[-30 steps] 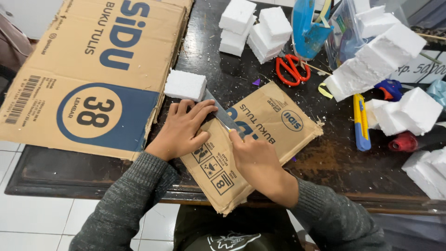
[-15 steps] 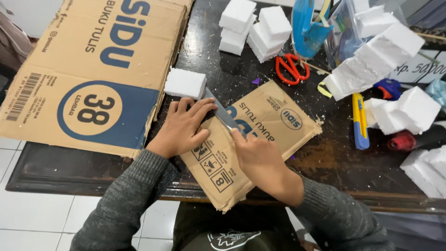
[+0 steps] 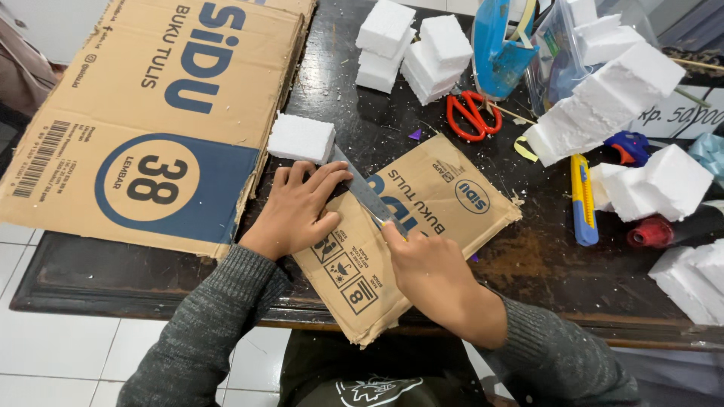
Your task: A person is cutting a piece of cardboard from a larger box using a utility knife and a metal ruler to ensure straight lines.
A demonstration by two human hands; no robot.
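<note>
1. Dark wood, worn and flecked with white crumbs, makes up your counter [image 3: 543, 264]; white floor tiles show below its near edge.
2. Your small cardboard piece [image 3: 422, 226] lies at the centre, one corner hanging over the near edge.
3. Your left hand [image 3: 298, 207] lies flat, fingers spread, pinning a metal ruler [image 3: 362, 192] onto the card; it grips nothing.
4. Your right hand [image 3: 426, 267] is curled at the ruler's near end. A yellowish tip shows at the fingertips, but you cannot tell what tool it is.
5. No finished line or cut shows along the ruler, so I judge the stroke barely begun, with most of the card left.
6. At 11 o'clock sits a foam block [image 3: 302, 138], touching the ruler's far tip; beyond it, the large flattened box [image 3: 158, 113].
7. At 1 o'clock lie red scissors [image 3: 471, 113]; at 3 o'clock, a yellow-and-blue utility knife [image 3: 582, 200] among more foam.
</note>
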